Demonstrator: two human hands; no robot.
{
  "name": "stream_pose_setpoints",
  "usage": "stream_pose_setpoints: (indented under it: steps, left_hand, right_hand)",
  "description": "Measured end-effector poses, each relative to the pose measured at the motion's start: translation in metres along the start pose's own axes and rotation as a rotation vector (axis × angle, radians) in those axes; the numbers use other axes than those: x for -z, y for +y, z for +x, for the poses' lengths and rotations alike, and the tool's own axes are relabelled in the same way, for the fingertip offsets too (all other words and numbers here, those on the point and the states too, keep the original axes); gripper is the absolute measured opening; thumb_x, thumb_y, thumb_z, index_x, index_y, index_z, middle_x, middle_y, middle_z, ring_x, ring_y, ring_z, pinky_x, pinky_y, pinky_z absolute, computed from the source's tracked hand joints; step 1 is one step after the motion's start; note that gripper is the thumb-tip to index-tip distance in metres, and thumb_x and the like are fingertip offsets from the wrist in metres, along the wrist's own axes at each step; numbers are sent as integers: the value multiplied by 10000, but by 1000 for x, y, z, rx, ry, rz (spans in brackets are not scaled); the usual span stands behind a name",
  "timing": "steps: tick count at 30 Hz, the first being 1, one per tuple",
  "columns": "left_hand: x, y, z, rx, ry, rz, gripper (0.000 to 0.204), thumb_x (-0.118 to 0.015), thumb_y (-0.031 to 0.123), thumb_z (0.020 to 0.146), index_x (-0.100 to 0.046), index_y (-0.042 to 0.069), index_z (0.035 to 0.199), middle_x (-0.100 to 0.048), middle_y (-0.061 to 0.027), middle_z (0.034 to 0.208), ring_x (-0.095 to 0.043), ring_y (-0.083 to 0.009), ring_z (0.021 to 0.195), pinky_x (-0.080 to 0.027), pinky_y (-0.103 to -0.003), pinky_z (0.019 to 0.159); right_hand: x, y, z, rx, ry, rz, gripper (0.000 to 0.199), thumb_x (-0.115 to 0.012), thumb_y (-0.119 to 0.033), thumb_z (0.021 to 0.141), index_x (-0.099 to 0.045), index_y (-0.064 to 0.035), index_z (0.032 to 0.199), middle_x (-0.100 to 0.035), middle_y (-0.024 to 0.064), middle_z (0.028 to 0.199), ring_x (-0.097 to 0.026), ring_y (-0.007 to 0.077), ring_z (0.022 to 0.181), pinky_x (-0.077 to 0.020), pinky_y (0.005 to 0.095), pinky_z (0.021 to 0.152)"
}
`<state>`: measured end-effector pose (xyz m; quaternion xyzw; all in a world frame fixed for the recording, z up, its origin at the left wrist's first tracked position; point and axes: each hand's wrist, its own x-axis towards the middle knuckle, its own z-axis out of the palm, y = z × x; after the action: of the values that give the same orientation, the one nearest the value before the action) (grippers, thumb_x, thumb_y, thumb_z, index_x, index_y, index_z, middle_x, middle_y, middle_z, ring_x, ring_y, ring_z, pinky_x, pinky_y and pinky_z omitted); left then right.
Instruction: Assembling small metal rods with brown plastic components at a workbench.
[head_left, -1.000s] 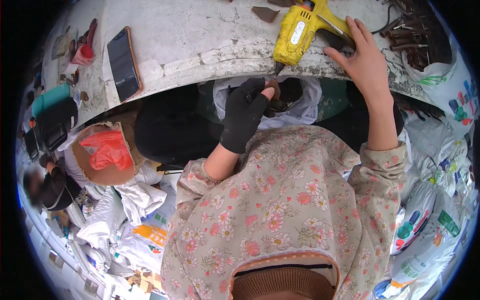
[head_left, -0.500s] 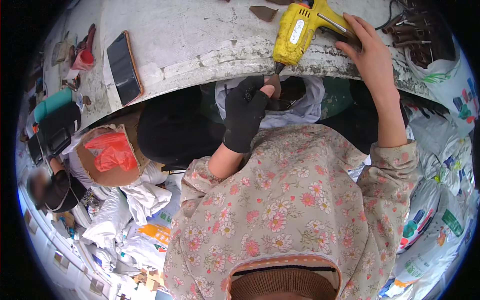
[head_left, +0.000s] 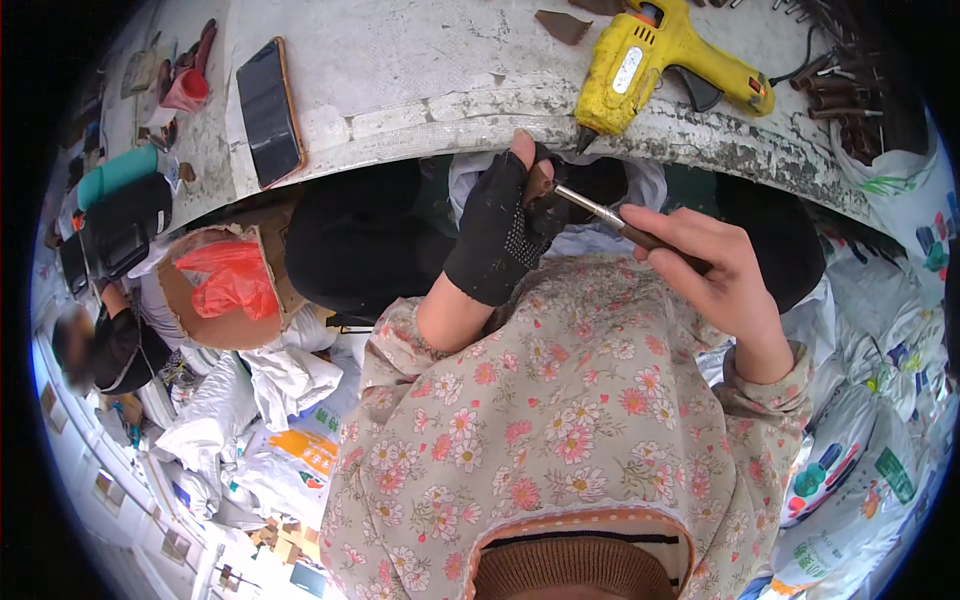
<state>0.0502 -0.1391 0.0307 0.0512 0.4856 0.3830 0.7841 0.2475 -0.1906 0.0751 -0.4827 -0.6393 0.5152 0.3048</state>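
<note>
In my left hand (head_left: pixel 500 225), which wears a black fingerless glove with a dotted palm, a small brown piece (head_left: pixel 538 186) is pinched between thumb and fingers. It looks like leather. My right hand (head_left: pixel 715 270) grips a slim metal rod with a dark brown handle (head_left: pixel 600 210); the bright metal end points left and meets or nearly meets the brown piece. Above my hands, at the bench edge, a yellow glue gun (head_left: pixel 630 75) lies on its side, its dark nozzle toward me and nobody holding it.
On the pale worn bench (head_left: pixel 400 60) lie a phone (head_left: pixel 270 112), brown scraps (head_left: pixel 563 26) and, far right, several brown-handled rods (head_left: pixel 845 95). A pale bag (head_left: pixel 650 185) hangs open below my hands. Left stand a carton with a red bag (head_left: pixel 235 285) and another person (head_left: pixel 125 345).
My right hand has let go of the glue gun, which now rests on the bench. It has come down and left with the rod to the brown piece in my left hand.
</note>
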Motion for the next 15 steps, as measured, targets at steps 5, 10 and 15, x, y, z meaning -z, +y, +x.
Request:
stream_pose_setpoints:
  steps: [5,10,15]
  left_hand:
    - [12,-4,2,-38,-116,38,272,-536,308,911,-496,92,751,-469,24,630,-468,-80,557,-383,-240,482]
    - [34,-9,8,-1215,-39,1413,144,-593,116,851,-550,18,947,-510,-39,639,-484,-159,550,-389,-273,499]
    - [19,4,-15,-434,30,538,188,-604,29,812,-566,-4,993,-526,-83,655,-497,-188,558,-391,-276,505]
  right_hand:
    - [3,-10,2,-28,-30,-64,384,-588,2,779,-593,-63,1158,-539,83,706,-504,170,610,-410,275,563]
    - [5,-33,7,-61,-69,-217,401,-591,18,767,-591,-80,1156,-511,93,686,-516,213,574,-423,302,529]
    - [2,-47,16,-71,-215,-270,402,-602,10,764,-564,-70,1157,-496,110,715,-544,251,583,-449,336,521]
